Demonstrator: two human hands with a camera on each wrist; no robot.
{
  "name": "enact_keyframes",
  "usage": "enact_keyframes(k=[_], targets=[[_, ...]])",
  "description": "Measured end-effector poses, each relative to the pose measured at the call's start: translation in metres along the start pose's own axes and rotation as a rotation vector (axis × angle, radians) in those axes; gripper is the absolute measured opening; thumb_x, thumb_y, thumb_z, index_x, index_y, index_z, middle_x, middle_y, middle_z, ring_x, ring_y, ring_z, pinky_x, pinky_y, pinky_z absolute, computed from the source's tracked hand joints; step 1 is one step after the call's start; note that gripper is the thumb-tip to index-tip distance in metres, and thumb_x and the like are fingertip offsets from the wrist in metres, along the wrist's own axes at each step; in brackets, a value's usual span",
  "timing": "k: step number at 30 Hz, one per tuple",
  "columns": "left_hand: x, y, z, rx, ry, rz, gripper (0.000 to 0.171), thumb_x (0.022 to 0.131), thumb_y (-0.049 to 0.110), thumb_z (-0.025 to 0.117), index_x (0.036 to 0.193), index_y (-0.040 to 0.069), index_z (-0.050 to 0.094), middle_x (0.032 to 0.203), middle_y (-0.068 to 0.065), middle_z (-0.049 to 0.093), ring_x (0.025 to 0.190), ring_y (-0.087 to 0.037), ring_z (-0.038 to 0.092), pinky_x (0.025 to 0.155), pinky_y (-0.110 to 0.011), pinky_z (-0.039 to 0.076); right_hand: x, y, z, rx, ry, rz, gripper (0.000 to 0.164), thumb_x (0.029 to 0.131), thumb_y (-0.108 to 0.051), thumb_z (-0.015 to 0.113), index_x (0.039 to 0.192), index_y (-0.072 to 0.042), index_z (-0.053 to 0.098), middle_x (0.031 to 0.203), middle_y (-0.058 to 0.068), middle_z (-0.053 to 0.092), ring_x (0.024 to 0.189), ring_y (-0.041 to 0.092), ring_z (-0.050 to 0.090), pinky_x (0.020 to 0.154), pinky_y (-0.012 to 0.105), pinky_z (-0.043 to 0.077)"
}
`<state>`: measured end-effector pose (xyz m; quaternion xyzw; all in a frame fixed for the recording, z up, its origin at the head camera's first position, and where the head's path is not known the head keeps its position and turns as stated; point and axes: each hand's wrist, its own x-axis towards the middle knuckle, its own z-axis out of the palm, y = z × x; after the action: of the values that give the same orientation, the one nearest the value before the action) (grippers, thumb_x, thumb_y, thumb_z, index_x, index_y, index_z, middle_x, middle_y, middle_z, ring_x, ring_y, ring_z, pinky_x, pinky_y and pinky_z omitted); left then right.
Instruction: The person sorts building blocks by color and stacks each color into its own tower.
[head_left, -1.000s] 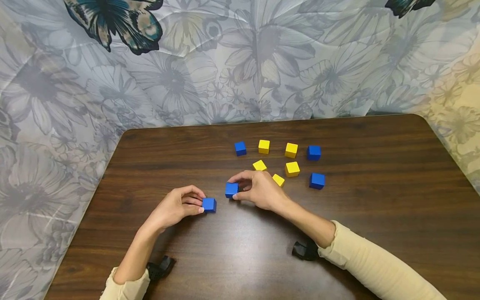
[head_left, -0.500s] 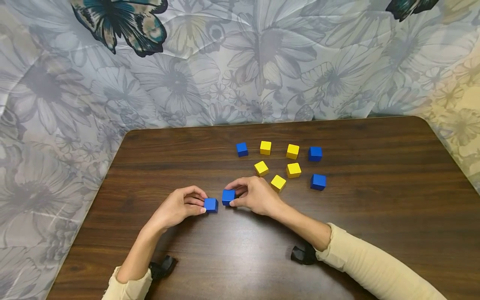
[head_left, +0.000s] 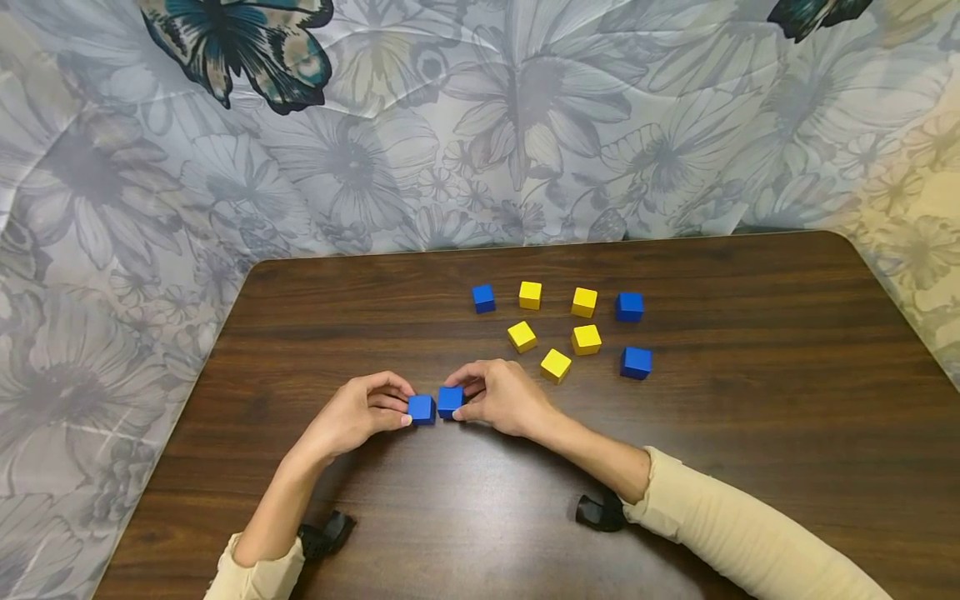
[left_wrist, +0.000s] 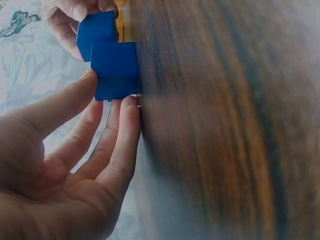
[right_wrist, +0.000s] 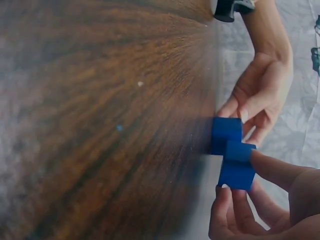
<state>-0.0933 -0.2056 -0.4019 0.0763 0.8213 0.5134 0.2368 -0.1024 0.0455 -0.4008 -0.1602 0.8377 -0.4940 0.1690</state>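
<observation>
My left hand (head_left: pixel 358 417) pinches a blue cube (head_left: pixel 422 409) between thumb and fingers on the dark wooden table (head_left: pixel 480 517). Just right of it, my right hand (head_left: pixel 504 398) holds a second blue cube (head_left: pixel 450 402) by thumb and fingertips. A thin gap parts the two cubes in the head view. In the left wrist view, the left hand's cube (left_wrist: pixel 115 70) partly covers the other cube (left_wrist: pixel 97 34). The right wrist view has the right hand's cube (right_wrist: pixel 237 174) in front. Whether that cube touches the table cannot be made out.
Behind the right hand lie several yellow cubes (head_left: pixel 556 366), spaced apart. A blue cube (head_left: pixel 483 299) is at their left, and two more, a back one (head_left: pixel 629 307) and a front one (head_left: pixel 636 363), at their right. A floral cloth (head_left: pixel 525 125) hangs beyond the table's far edge.
My right hand has brought its blue cube left and slightly toward me, closing most of the gap to the other held cube. My left hand keeps nearly the same place.
</observation>
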Motion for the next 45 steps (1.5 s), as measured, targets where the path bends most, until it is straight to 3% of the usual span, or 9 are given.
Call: enact_keyframes(k=[19,45], targets=[[0.002,-0.001,0.001,-0.018,-0.002,-0.001,0.027,0.088,0.001,0.074,0.113,0.002,0.064,0.107,-0.014,0.066,0.097,-0.024,0.067,0.079,-0.029,0.057,0.007,0.003,0.009,-0.044,-0.008,-0.01,0.029,0.074,-0.003,0.087,0.099,-0.011,0.074,0.093,-0.001,0.072,0.087,0.012,0.067,0.079,0.028,0.055],[0.002,-0.002,0.001,-0.013,0.01,-0.004,0.028,0.089,0.001,0.073,0.114,0.002,0.064,0.108,-0.015,0.065,0.099,-0.025,0.066,0.081,-0.029,0.057,0.01,-0.002,0.012,-0.11,-0.019,-0.034,0.03,0.074,-0.007,0.088,0.099,-0.013,0.073,0.094,-0.002,0.073,0.088,0.011,0.068,0.08,0.029,0.055]])
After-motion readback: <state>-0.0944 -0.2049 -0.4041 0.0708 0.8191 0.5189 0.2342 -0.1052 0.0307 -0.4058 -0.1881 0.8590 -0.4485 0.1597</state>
